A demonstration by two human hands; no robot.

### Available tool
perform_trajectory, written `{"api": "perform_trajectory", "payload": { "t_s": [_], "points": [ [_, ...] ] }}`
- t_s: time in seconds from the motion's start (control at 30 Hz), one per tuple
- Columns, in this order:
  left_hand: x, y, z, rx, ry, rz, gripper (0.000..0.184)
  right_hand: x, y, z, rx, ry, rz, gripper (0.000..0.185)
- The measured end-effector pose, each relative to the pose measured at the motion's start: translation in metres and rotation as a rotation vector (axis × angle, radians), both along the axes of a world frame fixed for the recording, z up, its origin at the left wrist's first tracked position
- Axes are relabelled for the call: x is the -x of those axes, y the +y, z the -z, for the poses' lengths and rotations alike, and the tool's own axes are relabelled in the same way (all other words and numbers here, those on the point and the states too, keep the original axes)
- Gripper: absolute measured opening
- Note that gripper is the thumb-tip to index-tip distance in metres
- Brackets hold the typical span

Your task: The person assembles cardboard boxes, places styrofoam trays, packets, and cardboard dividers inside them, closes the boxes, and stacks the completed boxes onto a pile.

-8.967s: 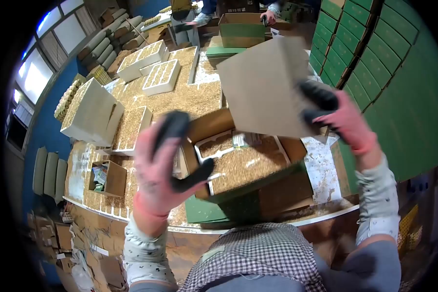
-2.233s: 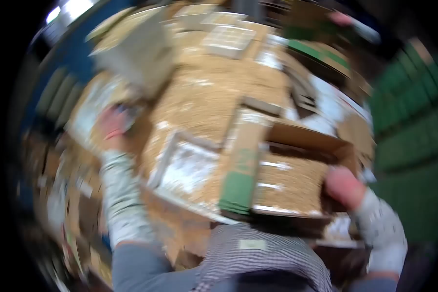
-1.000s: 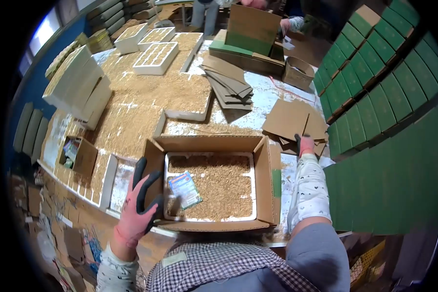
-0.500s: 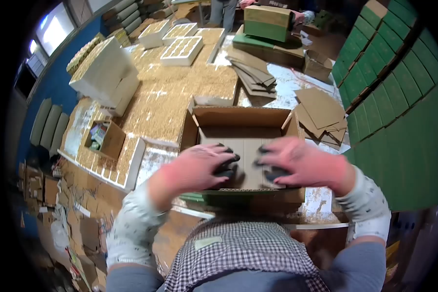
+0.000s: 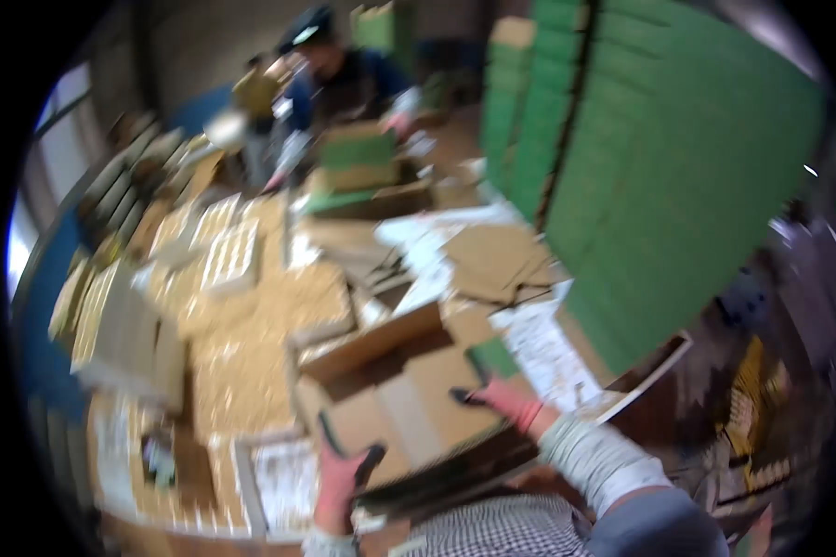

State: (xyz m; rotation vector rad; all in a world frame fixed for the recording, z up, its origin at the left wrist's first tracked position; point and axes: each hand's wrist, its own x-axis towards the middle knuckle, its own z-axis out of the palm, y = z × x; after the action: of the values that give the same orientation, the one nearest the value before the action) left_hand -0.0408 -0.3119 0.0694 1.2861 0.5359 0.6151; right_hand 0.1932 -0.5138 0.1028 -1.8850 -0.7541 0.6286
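Observation:
A cardboard box, brown inside and green outside, sits before me with its top open at the back. Brown board with a pale strip spans its nearer part; blur hides whether this is a flap or the inside. My left hand, in a pink glove with dark fingertips, is at the box's near left corner, thumb and finger spread. My right hand, gloved alike, is at the right side, thumb and finger also apart. A brown and green flap sticks out just beyond it.
Flat cardboard pieces lie beyond the box. Stacked green boxes rise on the right. White trays and a pale block-like stack stand on the left. A co-worker is behind another green box.
My hands have come out of the box's inside to its near left corner and right side. The view has swung right and tilted. A pale strip now shows on the brown board.

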Motion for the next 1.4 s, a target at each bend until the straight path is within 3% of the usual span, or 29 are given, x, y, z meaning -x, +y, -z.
{"api": "perform_trajectory", "payload": {
  "t_s": [0.03, 0.07, 0.13, 0.17, 0.2, 0.23, 0.27, 0.3, 0.4, 0.5, 0.6, 0.67, 0.7, 0.73, 0.8, 0.9, 0.93, 0.97, 1.03, 1.07, 1.1, 1.13, 1.17, 1.23, 1.27, 1.33, 1.4],
  "points": [
    [0.001, 0.005, 0.0, 0.05, -0.014, 0.037, 0.072, 0.016, -0.011, 0.01, -0.091, 0.193, 0.03, 0.106],
    [0.002, 0.009, -0.001, 0.1, -0.027, 0.072, 0.067, 0.032, -0.024, -0.026, -0.099, 0.157, -0.034, 0.107],
    [0.001, 0.005, -0.023, 0.018, 0.127, 0.187, 0.062, 0.051, -0.05, -0.031, -0.097, -0.198, -0.119, 0.109],
    [-0.022, -0.01, -0.016, -0.013, 0.005, 0.168, 0.056, 0.055, -0.069, -0.059, -0.005, -0.139, 0.005, 0.107],
    [-0.045, -0.026, -0.016, 0.016, -0.076, 0.186, 0.051, 0.044, -0.081, -0.092, -0.165, -0.18, 0.044, 0.104],
    [-0.068, -0.042, -0.017, 0.048, -0.156, 0.208, 0.047, 0.046, -0.1, -0.136, -0.319, 0.033, 0.136, 0.099],
    [-0.101, -0.054, -0.045, 0.139, -0.205, 0.271, 0.045, 0.051, -0.118, -0.179, -0.423, 0.039, 0.276, 0.093],
    [-0.134, -0.07, -0.093, 0.076, -0.304, 0.371, 0.044, 0.052, -0.141, -0.218, -0.442, -0.112, 0.325, 0.08],
    [-0.241, -0.116, -0.24, -0.138, -0.567, 0.561, 0.047, 0.05, -0.213, -0.33, -0.347, -0.774, 0.472, 0.048],
    [-0.362, -0.164, -0.375, -0.28, -0.819, 0.599, 0.051, 0.007, -0.279, -0.434, -0.326, -1.28, 0.587, 0.047],
    [-0.474, -0.202, -0.455, -0.322, -1.012, 0.649, 0.055, -0.049, -0.333, -0.511, -0.144, -1.607, 0.685, 0.047],
    [-0.418, -0.251, -0.475, -0.483, -0.63, 0.203, 0.045, -0.095, -0.355, -0.541, 0.024, -1.688, 0.72, 0.046],
    [-0.53, -0.197, -0.467, -0.338, -0.866, 0.816, 0.05, -0.118, -0.364, -0.547, 0.127, -1.695, 0.721, 0.046],
    [-0.51, -0.218, -0.467, -0.432, -0.644, 0.6, 0.057, -0.14, -0.368, -0.547, 0.243, -1.68, 0.704, 0.046],
    [-0.528, -0.221, -0.458, -0.339, -0.584, 0.576, 0.06, -0.175, -0.374, -0.528, 0.426, -1.592, 0.641, 0.045],
    [-0.54, -0.218, -0.447, -0.189, -0.73, 0.745, 0.065, -0.18, -0.396, -0.522, 0.533, -1.459, 0.473, 0.045],
    [-0.54, -0.218, -0.441, -0.306, -0.765, 0.765, 0.065, -0.173, -0.4, -0.528, 0.534, -1.443, 0.447, 0.044],
    [-0.546, -0.221, -0.435, -0.539, -0.878, 0.569, 0.063, -0.165, -0.404, -0.535, 0.525, -1.455, 0.453, 0.044],
    [-0.55, -0.226, -0.44, -0.704, -0.913, 0.384, 0.056, -0.18, -0.417, -0.553, 0.563, -1.745, 0.586, 0.044],
    [-0.54, -0.233, -0.444, -0.629, -0.834, 0.406, 0.051, -0.226, -0.435, -0.559, 0.897, -2.149, 0.768, 0.044],
    [-0.53, -0.236, -0.439, -0.547, -0.741, 0.423, 0.046, -0.272, -0.438, -0.523, 0.31, -2.105, 0.445, 0.045],
    [-0.525, -0.235, -0.437, -0.544, -0.738, 0.432, 0.044, -0.272, -0.43, -0.497, 0.224, -2.143, 0.514, 0.048],
    [-0.561, -0.201, -0.418, -0.908, -0.723, 0.359, 0.044, -0.271, -0.421, -0.47, 0.133, -2.175, 0.583, 0.053],
    [-0.564, -0.148, -0.369, -1.313, -0.455, 0.366, 0.052, -0.255, -0.404, -0.417, -0.076, -2.168, 0.719, 0.059],
    [-0.512, -0.148, -0.327, -1.328, -0.207, 0.466, 0.062, -0.234, -0.397, -0.389, -0.172, -2.106, 0.757, 0.057],
    [-0.41, -0.148, -0.25, -1.271, 0.312, 0.687, 0.083, -0.197, -0.385, -0.335, -0.315, -1.961, 0.785, 0.055],
    [-0.359, -0.081, -0.156, -1.546, 1.056, 0.942, 0.103, -0.157, -0.38, -0.284, -0.369, -1.822, 0.806, 0.054]
  ]
}}
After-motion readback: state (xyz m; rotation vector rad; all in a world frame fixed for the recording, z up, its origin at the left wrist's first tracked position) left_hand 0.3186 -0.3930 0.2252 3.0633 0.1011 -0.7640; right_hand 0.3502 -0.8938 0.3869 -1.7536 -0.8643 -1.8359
